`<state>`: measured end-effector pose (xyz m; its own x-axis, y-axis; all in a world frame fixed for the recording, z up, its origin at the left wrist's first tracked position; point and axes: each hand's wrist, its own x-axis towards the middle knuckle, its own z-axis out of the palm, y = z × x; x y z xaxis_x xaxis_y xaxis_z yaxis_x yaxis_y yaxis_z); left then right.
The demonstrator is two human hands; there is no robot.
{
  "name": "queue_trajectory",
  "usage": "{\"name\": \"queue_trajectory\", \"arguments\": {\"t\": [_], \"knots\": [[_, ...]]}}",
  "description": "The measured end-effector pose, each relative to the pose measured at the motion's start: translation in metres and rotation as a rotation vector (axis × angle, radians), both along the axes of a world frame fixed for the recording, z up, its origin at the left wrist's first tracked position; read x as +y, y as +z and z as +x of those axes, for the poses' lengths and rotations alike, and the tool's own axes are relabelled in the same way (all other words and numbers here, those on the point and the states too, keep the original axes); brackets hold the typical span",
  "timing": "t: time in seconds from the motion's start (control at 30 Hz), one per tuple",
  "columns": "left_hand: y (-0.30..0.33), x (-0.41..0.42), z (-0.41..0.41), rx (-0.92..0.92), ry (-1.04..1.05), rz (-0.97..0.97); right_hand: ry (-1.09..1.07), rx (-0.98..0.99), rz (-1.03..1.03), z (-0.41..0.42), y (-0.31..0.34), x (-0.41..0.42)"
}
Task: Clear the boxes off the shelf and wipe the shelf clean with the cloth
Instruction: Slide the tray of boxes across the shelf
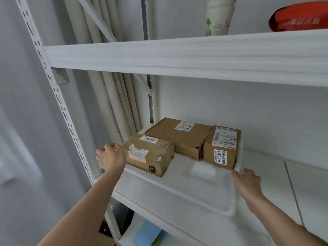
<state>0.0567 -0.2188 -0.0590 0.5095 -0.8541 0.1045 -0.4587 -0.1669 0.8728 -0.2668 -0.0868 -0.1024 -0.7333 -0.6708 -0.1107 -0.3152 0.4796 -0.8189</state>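
Three cardboard boxes stand on a white tray (195,197) that lies on the white shelf (266,176). A box with an MI logo (150,155) is at the front left. A flat box (177,134) sits behind it, and an upright labelled box (221,148) is at the right. My left hand (111,157) curls around the tray's left rim, touching the MI box. My right hand (246,183) grips the tray's right rim, beside the labelled box. A blue cloth (147,233) lies on the shelf below.
The upper shelf beam (177,54) hangs close overhead, with a white bottle (219,16) and a red item (300,16) on it. A perforated upright post (58,103) stands to the left. Pale curtains (110,96) hang behind the rack.
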Motion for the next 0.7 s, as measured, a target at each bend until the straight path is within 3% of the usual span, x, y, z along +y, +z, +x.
{"name": "queue_trajectory", "arguments": {"t": [0.17,0.37,0.7], "knots": [[-0.012,-0.042,0.021,-0.043,-0.145,0.237,-0.036,-0.012,-0.019,0.006,-0.004,-0.004],[-0.01,-0.067,0.014,0.195,-0.214,0.273,-0.041,-0.009,-0.004,0.009,-0.006,-0.007],[0.001,-0.087,0.008,0.272,-0.396,0.369,-0.043,0.064,0.035,0.006,-0.012,-0.014]]}}
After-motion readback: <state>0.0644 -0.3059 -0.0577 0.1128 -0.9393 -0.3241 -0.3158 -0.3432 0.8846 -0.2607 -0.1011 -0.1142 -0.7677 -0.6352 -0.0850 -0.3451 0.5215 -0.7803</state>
